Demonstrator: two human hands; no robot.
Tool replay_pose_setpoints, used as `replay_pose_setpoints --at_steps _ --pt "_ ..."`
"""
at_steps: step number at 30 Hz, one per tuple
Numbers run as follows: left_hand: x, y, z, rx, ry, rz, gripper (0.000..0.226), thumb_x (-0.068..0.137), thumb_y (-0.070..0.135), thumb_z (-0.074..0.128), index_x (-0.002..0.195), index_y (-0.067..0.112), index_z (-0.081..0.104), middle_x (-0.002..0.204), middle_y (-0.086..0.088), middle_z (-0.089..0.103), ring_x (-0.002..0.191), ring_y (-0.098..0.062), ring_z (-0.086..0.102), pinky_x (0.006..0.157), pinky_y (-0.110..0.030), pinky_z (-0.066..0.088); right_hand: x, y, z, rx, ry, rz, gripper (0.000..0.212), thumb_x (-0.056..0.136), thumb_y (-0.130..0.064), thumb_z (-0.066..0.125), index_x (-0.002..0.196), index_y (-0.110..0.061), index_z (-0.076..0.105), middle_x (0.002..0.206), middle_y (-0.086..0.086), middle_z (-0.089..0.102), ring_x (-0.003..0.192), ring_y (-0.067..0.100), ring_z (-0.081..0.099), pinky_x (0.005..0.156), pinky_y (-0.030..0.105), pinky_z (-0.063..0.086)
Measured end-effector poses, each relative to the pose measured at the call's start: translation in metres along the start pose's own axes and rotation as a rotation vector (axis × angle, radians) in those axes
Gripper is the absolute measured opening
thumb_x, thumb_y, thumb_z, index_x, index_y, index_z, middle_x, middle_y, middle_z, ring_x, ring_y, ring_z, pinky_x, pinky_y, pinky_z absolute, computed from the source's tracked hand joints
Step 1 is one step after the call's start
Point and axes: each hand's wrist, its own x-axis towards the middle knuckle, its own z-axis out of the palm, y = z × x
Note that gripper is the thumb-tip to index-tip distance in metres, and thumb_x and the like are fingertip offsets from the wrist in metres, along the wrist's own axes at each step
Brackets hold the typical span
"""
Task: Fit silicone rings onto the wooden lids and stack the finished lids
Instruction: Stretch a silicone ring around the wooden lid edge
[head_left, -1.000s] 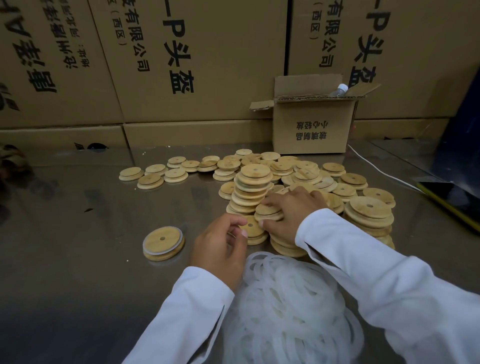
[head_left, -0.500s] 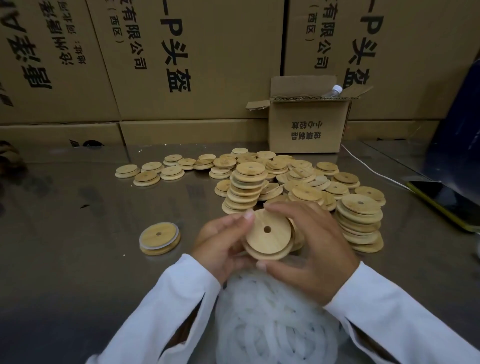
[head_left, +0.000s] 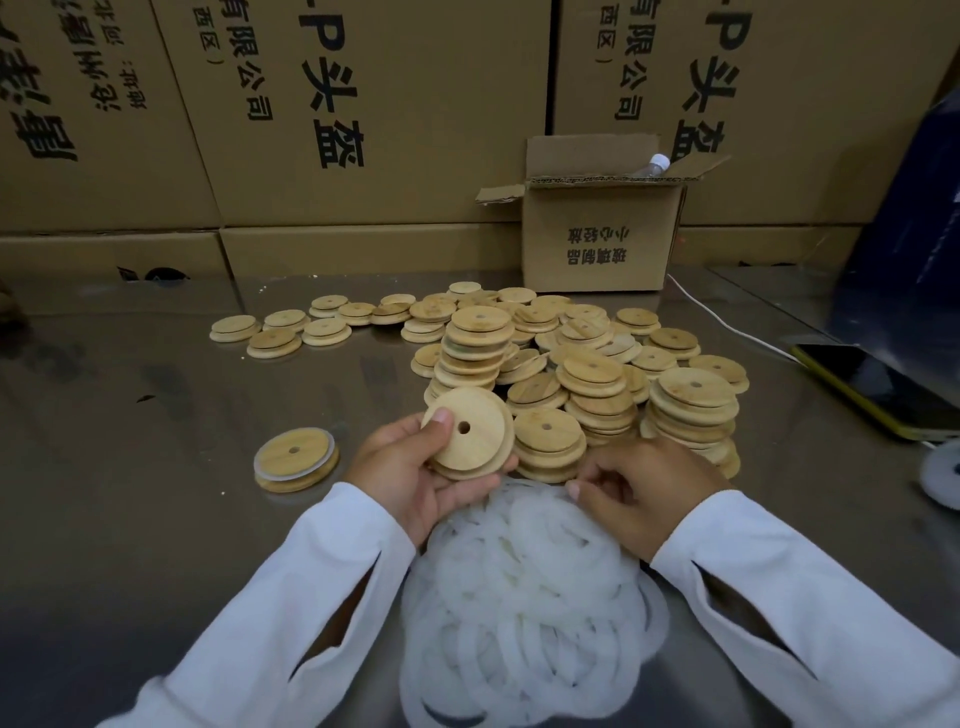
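Wooden lid (head_left: 470, 434), stepped face and centre hole turned toward the head camera, gripped by left hand (head_left: 410, 478): thumb on the face near its left rim, fingers curled underneath, held tilted above the counter (head_left: 130, 519) at the far-left edge of the heap of white silicone rings (head_left: 524, 582). Right hand (head_left: 644, 493) with fingers curled, tips down at the far-right edge of that heap; cannot tell whether pinching a ring. Just beyond both hands, loose pile of bare lids (head_left: 597, 374) in short leaning stacks, with a row of single ones trailing off far left. Left of the held lid, apart on the counter, finished lid (head_left: 296, 465) lying flat with a white ring around its step. Farther back, small open box (head_left: 597, 234) against large printed cartons (head_left: 363, 104); at right, phone (head_left: 872, 389) and white cable (head_left: 727, 322).
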Motion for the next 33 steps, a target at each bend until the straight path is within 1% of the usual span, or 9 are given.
replay_pose_setpoints --at_steps 3,8,10,13,18,22,27,30,33 --pt "0.001 -0.001 -0.002 0.003 -0.03 0.01 0.029 0.091 0.015 0.047 0.112 -0.004 0.053 0.097 -0.028 0.067 0.073 -0.039 0.069 0.047 -0.031 0.056 0.002 0.006 -0.001 0.074 -0.063 0.023 0.02 0.08 -0.041 0.059 0.062 -0.039 0.052 0.055 -0.013 0.052 0.055 0.001 0.046 0.053 0.019 0.035" --pt "0.002 -0.002 -0.002 0.041 -0.065 0.022 0.026 0.089 0.014 0.048 0.109 -0.001 0.056 0.095 -0.026 0.068 0.076 -0.038 0.069 0.051 -0.033 0.057 0.006 0.013 0.001 0.141 -0.104 0.045 0.005 0.078 -0.036 0.065 0.083 -0.037 0.064 0.06 -0.012 0.052 0.057 0.002 0.046 0.058 0.02 0.039" --pt "0.002 -0.002 -0.002 0.046 -0.072 0.022 0.024 0.09 0.012 0.047 0.108 0.001 0.057 0.093 -0.025 0.069 0.075 -0.038 0.069 0.051 -0.033 0.057 0.008 0.014 0.001 0.166 -0.078 0.092 0.005 0.077 -0.035 0.068 0.077 -0.036 0.063 0.062 -0.012 0.053 0.059 0.003 0.047 0.058 0.02 0.039" --pt "0.002 -0.002 -0.002 0.053 -0.078 0.026 0.024 0.089 0.013 0.047 0.108 0.001 0.057 0.093 -0.024 0.069 0.075 -0.038 0.069 0.05 -0.032 0.057 0.008 0.012 0.003 0.235 -0.033 0.151 0.02 0.075 -0.029 0.071 0.061 -0.037 0.058 0.061 -0.011 0.054 0.056 0.003 0.046 0.053 0.016 0.035" --pt "0.003 -0.002 -0.004 0.053 -0.08 0.033 0.023 0.088 0.013 0.048 0.106 0.001 0.057 0.092 -0.024 0.07 0.076 -0.038 0.069 0.051 -0.032 0.057 0.008 0.007 0.006 0.265 -0.076 0.218 0.027 0.08 -0.018 0.065 0.059 -0.029 0.053 0.062 -0.009 0.052 0.056 0.003 0.045 0.052 0.014 0.034" --pt "0.006 -0.003 -0.005 0.045 -0.071 0.031 0.028 0.084 0.014 0.051 0.107 0.001 0.056 0.092 -0.024 0.07 0.076 -0.038 0.069 0.05 -0.032 0.056 0.008 0.002 0.001 0.264 -0.087 0.173 0.029 0.085 -0.015 0.058 0.061 -0.028 0.048 0.065 -0.01 0.051 0.059 0.002 0.046 0.053 0.011 0.034" --pt "0.007 -0.003 -0.006 0.03 -0.063 0.028 0.023 0.087 0.012 0.049 0.106 0.001 0.057 0.091 -0.024 0.07 0.076 -0.039 0.069 0.05 -0.032 0.057 0.006 -0.008 -0.013 0.496 0.23 0.059 0.022 0.083 -0.01 0.061 0.075 -0.03 0.055 0.066 -0.012 0.054 0.063 -0.005 0.05 0.059 0.004 0.037" --pt "0.006 -0.002 -0.006 0.024 -0.051 0.038 0.023 0.089 0.012 0.048 0.107 0.002 0.057 0.093 -0.024 0.07 0.078 -0.039 0.069 0.051 -0.033 0.057 0.003 -0.016 -0.02 0.472 0.394 -0.033 0.021 0.081 -0.011 0.065 0.089 -0.03 0.061 0.067 -0.015 0.057 0.076 -0.004 0.053 0.066 0.003 0.037" --pt "0.004 -0.002 -0.006 0.009 -0.039 0.046 0.024 0.09 0.012 0.047 0.11 0.003 0.057 0.098 -0.025 0.068 0.079 -0.04 0.069 0.052 -0.033 0.057 0.0 -0.025 -0.024 0.386 0.532 -0.117 0.012 0.08 -0.013 0.068 0.085 -0.024 0.068 0.07 -0.014 0.059 0.074 0.005 0.055 0.066 0.01 0.041"
